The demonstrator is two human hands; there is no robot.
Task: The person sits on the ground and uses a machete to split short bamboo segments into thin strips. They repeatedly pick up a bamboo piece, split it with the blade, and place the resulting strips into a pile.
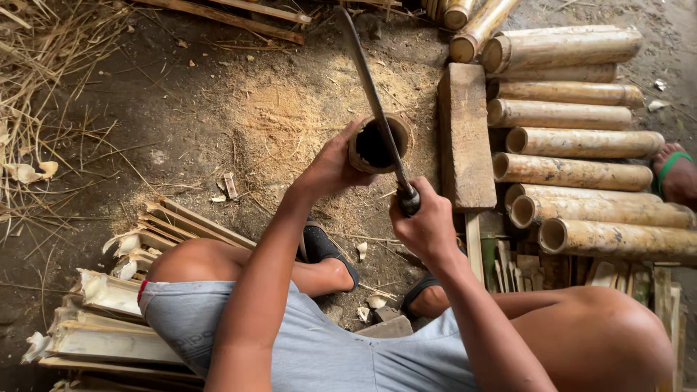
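bamboo tube (379,144): rough, matt | machete blade (367,87): dull metal | block (465,134): coarse wood

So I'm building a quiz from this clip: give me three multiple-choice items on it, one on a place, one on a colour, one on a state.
1. Where does the long blade lie?
A. Across the mouth of the upright bamboo tube
B. Flat on the ground
C. On the wooden block

2. What colour are the shorts?
A. Red
B. Grey
C. Green

3. What is the left hand doing?
A. Hanging free
B. Gripping the tube's side
C. Holding the blade's handle

Answers: 1 A, the blade crosses the open rim. 2 B, the cloth is grey. 3 B, it clasps the tube while the right hand holds the handle.
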